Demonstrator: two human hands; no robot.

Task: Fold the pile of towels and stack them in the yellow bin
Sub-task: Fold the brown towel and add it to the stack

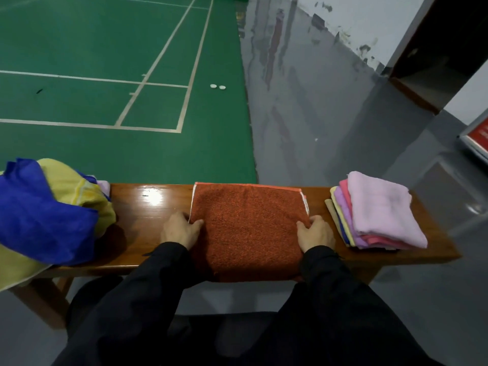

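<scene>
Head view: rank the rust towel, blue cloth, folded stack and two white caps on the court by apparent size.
1. Rust towel and blue cloth: look alike; the cloth is cut off by the frame.
2. Folded stack.
3. White caps, though farthest away.

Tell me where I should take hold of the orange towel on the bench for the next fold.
Probably by its two side edges, where the left hand and right hand already rest. The orange towel lies flat across the wooden bench, its near edge hanging over the front. Pinch each side from outside, thumbs on top, then carry the near half over to the far edge.
</scene>
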